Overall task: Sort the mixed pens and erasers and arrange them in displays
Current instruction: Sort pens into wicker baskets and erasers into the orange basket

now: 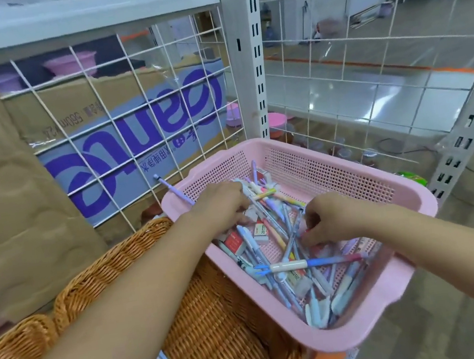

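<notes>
A pink perforated plastic basket (pixel 336 170) holds a jumble of pastel pens (pixel 312 262) and several boxed erasers (pixel 260 232). My left hand (pixel 221 204) reaches into the basket's left side and holds a purple pen (pixel 174 190) whose end sticks out past the rim toward the wire grid; its fingertips are down among the erasers. My right hand (pixel 332 217) is in the middle of the basket, fingers curled and pinching small items in the pile; what it pinches is hidden by the fingers.
Two woven wicker baskets (pixel 222 335) stand left of the pink basket, the nearer one with a few pens in it. A white wire grid (pixel 128 118) and shelf upright (pixel 248 54) rise behind, with cardboard boxes beyond. An orange surface lies under the pink basket.
</notes>
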